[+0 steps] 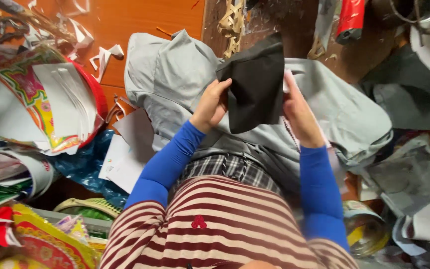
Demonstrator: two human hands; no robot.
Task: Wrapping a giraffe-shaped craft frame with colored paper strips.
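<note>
My left hand (211, 105) and my right hand (298, 113) hold up a piece of black fabric (256, 84) between them, each gripping one side edge. Both arms wear blue sleeves. Under the hands lies a large grey cloth (175, 79), spread across my lap and the surface beyond. A thin beaded strand or cord hangs by my right wrist; what it is I cannot tell.
A red-rimmed round tray (98, 94) at the left holds stacked colourful printed paper sheets (36, 94). White paper scraps (106, 54) litter the orange floor. More grey and black fabric pieces (404, 99) pile at the right. A tape roll (367, 229) sits at lower right.
</note>
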